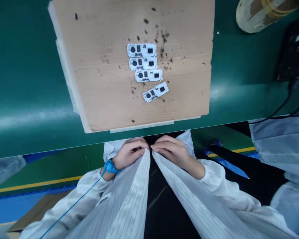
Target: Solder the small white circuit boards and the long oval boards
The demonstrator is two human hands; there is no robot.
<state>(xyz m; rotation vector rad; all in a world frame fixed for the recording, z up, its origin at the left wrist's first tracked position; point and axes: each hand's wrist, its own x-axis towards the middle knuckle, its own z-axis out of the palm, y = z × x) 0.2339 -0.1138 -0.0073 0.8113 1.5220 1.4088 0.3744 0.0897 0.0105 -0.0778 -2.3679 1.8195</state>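
Observation:
Just below the bench edge, my left hand (132, 152) pinches one front edge of a white striped smock (129, 202). My right hand (173, 151) grips the opposite front edge, and the two edges hang apart over dark clothing. A blue wrist strap (110, 166) with a thin blue cord is around my left wrist. Beyond my hands, several small white circuit boards lie on a cardboard sheet (107, 93). Three are stacked close in a column, the top one (141, 50) furthest away, while the nearest board (155, 92) lies tilted and apart. Neither hand touches them.
The cardboard, marked with dark specks, rests on a green bench (22, 83). At the far right stand a tape-wrapped container (254, 15) and a black device (292, 49) with cables. Other people's pale sleeves or clothing show at both sides. A cardboard box (37, 212) is at lower left.

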